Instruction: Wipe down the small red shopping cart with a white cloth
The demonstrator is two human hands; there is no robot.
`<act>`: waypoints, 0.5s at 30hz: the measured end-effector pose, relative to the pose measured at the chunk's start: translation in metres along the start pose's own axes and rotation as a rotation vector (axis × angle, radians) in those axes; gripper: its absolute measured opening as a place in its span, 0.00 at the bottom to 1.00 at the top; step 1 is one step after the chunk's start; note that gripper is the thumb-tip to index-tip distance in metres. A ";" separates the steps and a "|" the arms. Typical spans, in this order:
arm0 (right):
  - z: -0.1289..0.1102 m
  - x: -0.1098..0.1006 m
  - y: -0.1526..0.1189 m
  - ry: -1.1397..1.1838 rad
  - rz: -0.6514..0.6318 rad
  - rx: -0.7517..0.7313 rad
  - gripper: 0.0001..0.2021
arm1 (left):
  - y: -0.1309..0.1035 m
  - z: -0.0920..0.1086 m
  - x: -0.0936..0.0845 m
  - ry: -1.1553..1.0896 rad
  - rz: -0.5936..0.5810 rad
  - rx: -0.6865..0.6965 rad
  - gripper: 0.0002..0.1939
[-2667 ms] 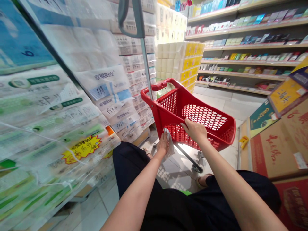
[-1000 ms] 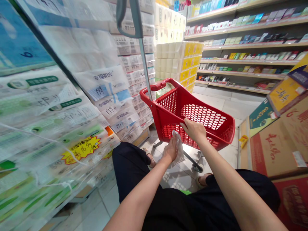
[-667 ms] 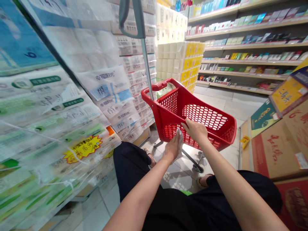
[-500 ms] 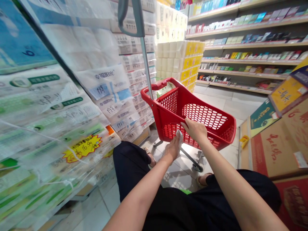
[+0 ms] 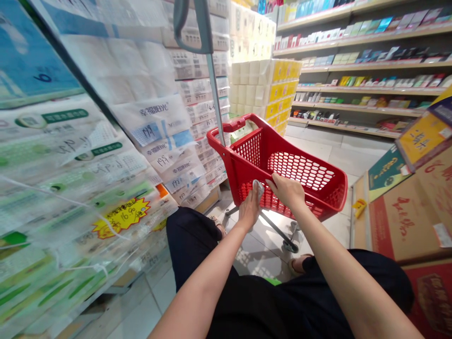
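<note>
A red plastic shopping cart with perforated walls stands in front of me, its tall grey handle rising at the left. Against the near side wall of the cart, my left hand presses a crumpled white cloth, fingers closed over it; most of the cloth is hidden behind the fingers. My right hand grips the cart's near top rim, fingers inside and thumb outside. Behind the cart's inner divider sits a pale green-and-white package, mostly hidden.
Stacked tissue packs rise close on the left, with a yellow price tag on the nearest ones. Cardboard boxes stand close on the right. Shelves of small goods line the back. My knees flank the cart.
My left hand has slid left and slightly up along the cart's side wall with the white cloth. The right hand keeps its hold on the rim, and the cart stays put.
</note>
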State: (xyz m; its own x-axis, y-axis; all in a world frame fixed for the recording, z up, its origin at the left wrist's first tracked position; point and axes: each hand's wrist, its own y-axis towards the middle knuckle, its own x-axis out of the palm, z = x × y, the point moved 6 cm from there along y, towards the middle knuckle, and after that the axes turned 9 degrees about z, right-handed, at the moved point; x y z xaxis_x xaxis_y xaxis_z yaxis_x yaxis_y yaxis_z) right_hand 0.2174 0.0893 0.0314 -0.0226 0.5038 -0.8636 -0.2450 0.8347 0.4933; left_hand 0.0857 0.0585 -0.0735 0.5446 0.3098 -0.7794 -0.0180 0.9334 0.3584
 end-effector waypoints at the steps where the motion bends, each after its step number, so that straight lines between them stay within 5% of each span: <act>1: 0.000 0.000 0.000 0.000 -0.005 0.000 0.23 | 0.002 0.003 0.002 -0.012 -0.009 0.016 0.46; 4: 0.000 0.000 0.000 -0.002 -0.020 -0.001 0.24 | 0.004 0.000 0.011 -0.080 0.032 -0.004 0.47; 11: 0.000 0.000 0.001 0.004 -0.010 -0.002 0.24 | 0.001 -0.058 0.023 -0.179 0.173 -0.220 0.48; 15: 0.000 0.000 0.001 0.006 0.007 0.003 0.24 | 0.003 -0.047 0.020 -0.186 0.153 -0.179 0.48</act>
State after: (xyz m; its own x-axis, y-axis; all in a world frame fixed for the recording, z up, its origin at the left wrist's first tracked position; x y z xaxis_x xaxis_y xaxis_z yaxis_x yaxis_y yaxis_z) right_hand 0.2175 0.0899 0.0320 -0.0296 0.5080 -0.8608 -0.2416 0.8320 0.4993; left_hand 0.0575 0.0760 -0.1121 0.6679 0.4263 -0.6101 -0.2504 0.9006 0.3552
